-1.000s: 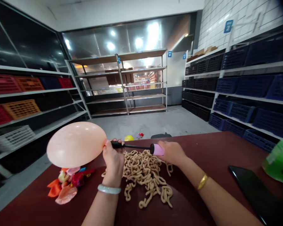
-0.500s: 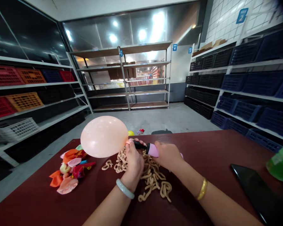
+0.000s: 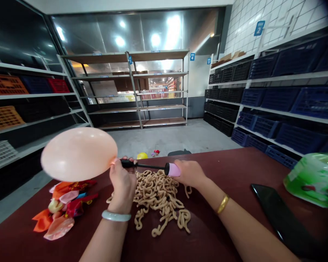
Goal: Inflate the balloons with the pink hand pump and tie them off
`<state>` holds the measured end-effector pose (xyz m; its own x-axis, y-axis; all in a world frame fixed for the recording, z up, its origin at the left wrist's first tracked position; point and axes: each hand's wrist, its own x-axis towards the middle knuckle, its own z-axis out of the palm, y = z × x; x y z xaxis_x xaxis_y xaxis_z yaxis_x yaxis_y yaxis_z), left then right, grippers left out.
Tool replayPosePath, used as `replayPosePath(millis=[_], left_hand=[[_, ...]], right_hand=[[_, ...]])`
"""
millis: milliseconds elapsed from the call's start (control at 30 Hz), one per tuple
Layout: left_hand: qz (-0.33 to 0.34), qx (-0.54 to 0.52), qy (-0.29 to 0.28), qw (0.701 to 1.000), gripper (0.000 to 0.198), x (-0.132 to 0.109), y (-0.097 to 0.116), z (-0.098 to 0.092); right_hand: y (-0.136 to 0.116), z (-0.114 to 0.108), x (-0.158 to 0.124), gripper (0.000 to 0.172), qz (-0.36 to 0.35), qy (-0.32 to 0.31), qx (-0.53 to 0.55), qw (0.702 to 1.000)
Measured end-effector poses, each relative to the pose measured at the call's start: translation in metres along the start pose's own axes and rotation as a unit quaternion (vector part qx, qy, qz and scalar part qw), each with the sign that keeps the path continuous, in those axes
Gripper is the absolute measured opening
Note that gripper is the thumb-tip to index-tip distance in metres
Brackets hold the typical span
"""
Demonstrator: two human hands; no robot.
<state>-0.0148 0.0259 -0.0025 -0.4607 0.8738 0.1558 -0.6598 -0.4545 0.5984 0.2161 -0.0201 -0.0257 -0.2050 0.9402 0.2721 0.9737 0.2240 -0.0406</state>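
A peach balloon (image 3: 79, 154), large and round, sits on the black nozzle end of a hand pump (image 3: 151, 167). My left hand (image 3: 123, 182) pinches the balloon's neck against that nozzle. Around the pump's pink body is my right hand (image 3: 190, 173), and a thin black rod shows between the two hands. Beneath them a pile of tan twisted, rope-like pieces (image 3: 158, 193) lies on the dark red table (image 3: 215, 225). Several uninflated balloons (image 3: 68, 198) in orange, pink and red lie in a heap left of my left hand.
A black phone (image 3: 276, 209) lies at the table's right, beside a green and clear package (image 3: 314, 178). On the floor past the far edge is a yellow balloon (image 3: 142, 155). Shelves with crates (image 3: 300, 134) stand on both sides, and a metal rack (image 3: 161, 108) stands ahead.
My hands have moved apart, and the pump is drawn out so its rod shows. The balloon and my left hand have shifted left in view. The camera has turned slightly right.
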Motion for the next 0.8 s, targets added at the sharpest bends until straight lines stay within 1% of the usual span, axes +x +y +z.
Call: replayPosePath(millis=[67, 133, 200, 300, 367, 467, 567, 667, 800], left_hand=[[0.012, 0.002, 0.007, 1.000, 0.015, 0.005, 0.005, -0.002], [0.021, 0.004, 0.009, 1.000, 0.015, 0.003, 0.003, -0.003], [0.034, 0.004, 0.007, 0.999, 0.015, -0.003, -0.002, -0.002], [0.040, 0.008, -0.009, 0.999, 0.015, -0.016, -0.015, 0.000], [0.026, 0.015, -0.018, 0.999, 0.017, -0.026, -0.024, 0.002], [-0.011, 0.023, -0.016, 1.000, 0.020, -0.045, -0.038, 0.005], [-0.034, 0.029, -0.035, 0.998, 0.022, -0.061, -0.046, 0.010], [-0.029, 0.025, -0.059, 0.998, 0.021, -0.069, -0.046, 0.014], [-0.032, 0.024, -0.081, 0.996, 0.017, -0.066, -0.038, 0.017]], right_hand=[[0.008, 0.001, 0.001, 0.046, -0.005, -0.001, -0.003, 1.000], [0.011, 0.003, 0.000, 0.046, -0.005, -0.011, -0.004, 1.000], [0.009, 0.004, -0.001, 0.045, 0.004, -0.021, -0.008, 1.000], [-0.001, 0.003, -0.003, 0.044, 0.008, -0.021, -0.010, 1.000], [-0.009, 0.001, -0.006, 0.043, 0.002, -0.016, -0.005, 1.000], [-0.022, -0.004, -0.010, 0.039, 0.000, -0.006, 0.004, 1.000], [-0.032, -0.008, -0.014, 0.035, 0.009, -0.001, 0.020, 1.000], [-0.038, -0.010, -0.016, 0.035, 0.019, 0.000, 0.040, 0.999], [-0.039, -0.007, -0.014, 0.037, 0.014, 0.000, 0.058, 0.998]])
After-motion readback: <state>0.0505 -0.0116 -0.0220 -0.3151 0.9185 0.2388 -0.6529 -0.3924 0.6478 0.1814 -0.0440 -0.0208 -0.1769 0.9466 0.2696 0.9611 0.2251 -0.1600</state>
